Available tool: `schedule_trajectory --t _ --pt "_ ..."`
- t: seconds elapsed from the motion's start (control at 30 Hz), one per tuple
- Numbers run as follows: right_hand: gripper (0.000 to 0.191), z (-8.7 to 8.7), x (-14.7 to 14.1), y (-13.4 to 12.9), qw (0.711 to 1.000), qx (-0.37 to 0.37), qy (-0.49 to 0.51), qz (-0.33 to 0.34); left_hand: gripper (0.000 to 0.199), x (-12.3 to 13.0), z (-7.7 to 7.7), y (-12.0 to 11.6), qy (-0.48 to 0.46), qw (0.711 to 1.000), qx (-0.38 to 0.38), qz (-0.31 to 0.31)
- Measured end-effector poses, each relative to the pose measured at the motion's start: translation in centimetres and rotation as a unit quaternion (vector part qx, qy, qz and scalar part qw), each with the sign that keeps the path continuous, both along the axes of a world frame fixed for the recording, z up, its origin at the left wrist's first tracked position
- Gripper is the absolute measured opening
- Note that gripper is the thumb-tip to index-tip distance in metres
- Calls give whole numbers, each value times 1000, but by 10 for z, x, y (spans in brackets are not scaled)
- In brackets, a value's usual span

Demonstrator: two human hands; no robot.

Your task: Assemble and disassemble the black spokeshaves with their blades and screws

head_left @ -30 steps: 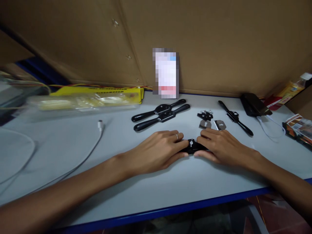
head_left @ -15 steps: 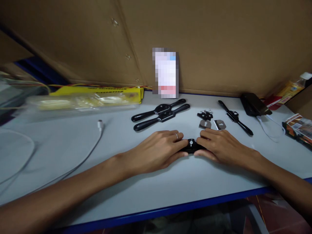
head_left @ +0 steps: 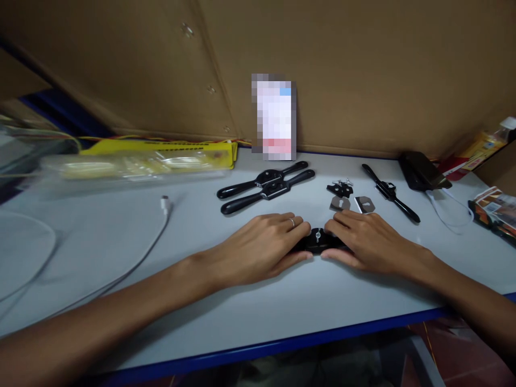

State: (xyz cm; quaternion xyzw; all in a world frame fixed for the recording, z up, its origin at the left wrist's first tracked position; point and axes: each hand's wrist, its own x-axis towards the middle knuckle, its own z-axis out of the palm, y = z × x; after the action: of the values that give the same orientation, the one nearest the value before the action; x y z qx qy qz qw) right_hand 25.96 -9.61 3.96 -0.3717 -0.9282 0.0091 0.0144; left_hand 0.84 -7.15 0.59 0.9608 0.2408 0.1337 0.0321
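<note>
A black spokeshave [head_left: 317, 244] lies across the near middle of the table, a silver screw showing at its centre. My left hand [head_left: 268, 244], with a ring on one finger, is closed around its left side. The fingers and thumb of my right hand [head_left: 358, 242] grip its right side. Both handles are mostly hidden under my hands. Just beyond my right hand are two metal blades, one dull [head_left: 339, 203] and one shinier [head_left: 365, 205]. Behind them sit black cap pieces [head_left: 339, 189] with small silver screws on top.
Two black spokeshaves [head_left: 266, 185] lie behind my left hand, and another spokeshave [head_left: 390, 192] rests at the right. A blurred-out upright screen [head_left: 274, 119] leans on the cardboard. A white cable [head_left: 164, 207], plastic-wrapped items [head_left: 133, 167], a dark device [head_left: 423, 172] and a packet [head_left: 494, 212] lie around.
My left fingers have eased slightly off the middle of the spokeshave, so more of its centre and screw shows. Both hands still grip it. The view has shifted slightly.
</note>
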Motion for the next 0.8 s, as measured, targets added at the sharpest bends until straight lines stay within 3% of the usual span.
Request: schedule_trajectory --t 0.8 --pt "29 -3 2 2 1000 7 19 20 45 1 0 1 -4 1000 29 -9"
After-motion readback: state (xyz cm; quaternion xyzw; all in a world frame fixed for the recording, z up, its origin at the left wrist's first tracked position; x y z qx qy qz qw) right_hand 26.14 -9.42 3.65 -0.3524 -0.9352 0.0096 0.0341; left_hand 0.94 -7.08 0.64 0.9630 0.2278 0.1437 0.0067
